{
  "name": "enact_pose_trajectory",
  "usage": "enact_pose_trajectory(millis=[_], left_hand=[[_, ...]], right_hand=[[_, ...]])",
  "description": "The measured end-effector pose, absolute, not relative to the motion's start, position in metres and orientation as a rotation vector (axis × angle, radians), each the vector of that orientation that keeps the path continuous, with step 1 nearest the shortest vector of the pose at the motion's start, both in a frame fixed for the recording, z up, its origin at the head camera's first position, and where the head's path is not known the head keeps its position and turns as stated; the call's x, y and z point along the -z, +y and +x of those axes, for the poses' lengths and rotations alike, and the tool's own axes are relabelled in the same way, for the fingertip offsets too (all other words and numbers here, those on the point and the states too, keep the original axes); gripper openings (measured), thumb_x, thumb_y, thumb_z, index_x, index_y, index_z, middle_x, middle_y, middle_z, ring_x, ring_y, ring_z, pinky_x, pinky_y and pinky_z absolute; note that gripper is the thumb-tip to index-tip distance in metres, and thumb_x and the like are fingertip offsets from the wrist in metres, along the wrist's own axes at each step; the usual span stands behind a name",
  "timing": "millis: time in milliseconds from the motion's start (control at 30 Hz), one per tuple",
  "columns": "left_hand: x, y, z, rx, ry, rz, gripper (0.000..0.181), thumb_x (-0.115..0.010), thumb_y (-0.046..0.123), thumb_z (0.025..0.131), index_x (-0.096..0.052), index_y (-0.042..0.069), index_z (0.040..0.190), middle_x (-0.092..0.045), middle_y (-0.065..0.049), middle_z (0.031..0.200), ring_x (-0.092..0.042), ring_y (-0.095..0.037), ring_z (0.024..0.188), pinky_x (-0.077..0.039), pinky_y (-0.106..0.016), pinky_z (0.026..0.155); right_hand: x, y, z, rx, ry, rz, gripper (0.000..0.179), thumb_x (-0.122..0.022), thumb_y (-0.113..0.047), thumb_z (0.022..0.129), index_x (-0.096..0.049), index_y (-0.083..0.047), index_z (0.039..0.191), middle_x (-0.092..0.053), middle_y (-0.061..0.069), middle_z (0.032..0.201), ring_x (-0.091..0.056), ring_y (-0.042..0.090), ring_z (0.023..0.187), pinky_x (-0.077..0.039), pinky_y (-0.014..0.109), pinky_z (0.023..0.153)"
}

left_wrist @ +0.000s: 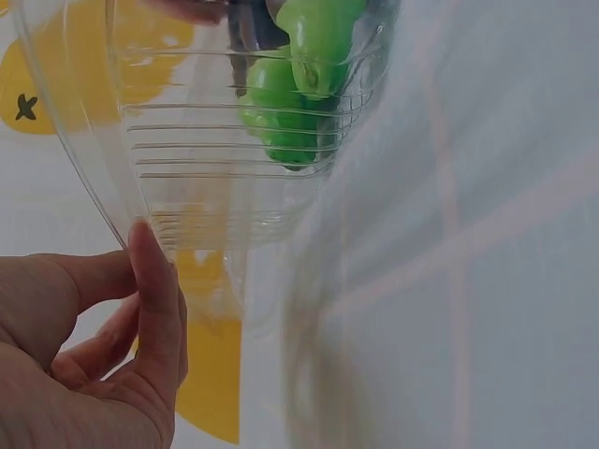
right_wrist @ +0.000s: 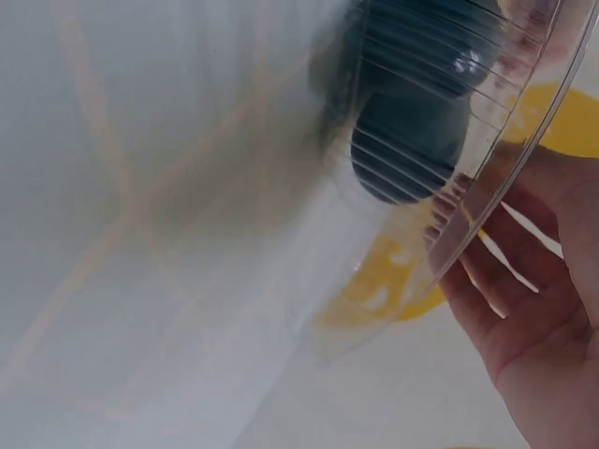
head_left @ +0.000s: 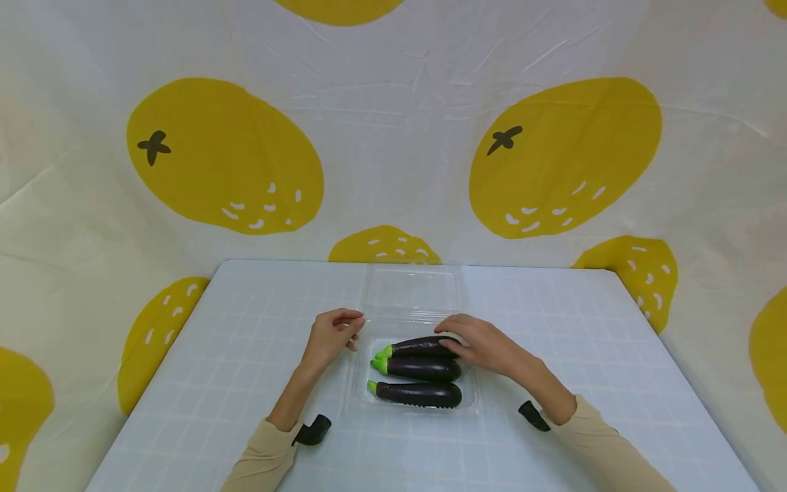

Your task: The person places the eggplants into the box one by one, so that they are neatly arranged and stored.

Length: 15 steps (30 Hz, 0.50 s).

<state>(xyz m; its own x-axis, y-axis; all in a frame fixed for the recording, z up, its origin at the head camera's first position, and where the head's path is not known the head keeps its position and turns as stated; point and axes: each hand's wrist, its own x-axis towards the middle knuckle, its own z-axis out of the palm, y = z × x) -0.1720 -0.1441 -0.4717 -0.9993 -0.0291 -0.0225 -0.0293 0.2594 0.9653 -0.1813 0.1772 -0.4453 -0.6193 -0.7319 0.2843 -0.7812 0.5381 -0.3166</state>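
Three dark eggplants with green stem ends lie side by side in a clear plastic clamshell container (head_left: 475,403), stems to the left. The near eggplant (head_left: 418,394) and middle eggplant (head_left: 424,369) are uncovered in the head view. At the far eggplant (head_left: 415,347), my right hand (head_left: 482,343) curls its thumb and fingers about the right end, partly hiding it. Through the container's clear wall, the right wrist view shows eggplant ends (right_wrist: 412,145) near that hand's fingers (right_wrist: 487,267). My left hand (head_left: 330,335) pinches the container's left rim near the hinge, thumb against finger (left_wrist: 154,281).
Behind the filled half, the container's clear lid (head_left: 413,287) lies folded back near the table's far edge. A pale checked cloth covers the table (head_left: 246,328). Beyond it hangs a white curtain (head_left: 393,171) printed with yellow fruit.
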Motion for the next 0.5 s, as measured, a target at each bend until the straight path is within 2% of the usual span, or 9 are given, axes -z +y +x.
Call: enact_pose_trajectory(millis=[300,500], left_hand=[[0.474,-0.146,-0.173,-1.885,2.493,-0.063,0.023,-0.073,0.012,0.097,-0.072,-0.003,0.115,-0.071,-0.023,0.097,-0.063,-0.018,0.059,-0.057,-0.026,0.055],[0.472,-0.147,-0.176,-1.837,2.503,-0.052,0.032,-0.073,0.014,0.097,-0.068,-0.005,0.122,-0.072,-0.02,0.1,-0.066,-0.019,0.063,-0.059,-0.029,0.057]], right_hand=[[0.449,0.195,-0.183,-0.711,-2.488,1.224,0.023,-0.079,-0.001,0.088,-0.073,-0.005,0.11,-0.072,0.005,0.109,-0.068,0.022,0.101,-0.06,0.04,0.084],[0.455,0.205,-0.188,-0.704,-2.406,1.083,0.029,-0.082,0.004,0.082,-0.073,-0.003,0.109,-0.07,0.008,0.108,-0.067,0.025,0.102,-0.06,0.044,0.084]])
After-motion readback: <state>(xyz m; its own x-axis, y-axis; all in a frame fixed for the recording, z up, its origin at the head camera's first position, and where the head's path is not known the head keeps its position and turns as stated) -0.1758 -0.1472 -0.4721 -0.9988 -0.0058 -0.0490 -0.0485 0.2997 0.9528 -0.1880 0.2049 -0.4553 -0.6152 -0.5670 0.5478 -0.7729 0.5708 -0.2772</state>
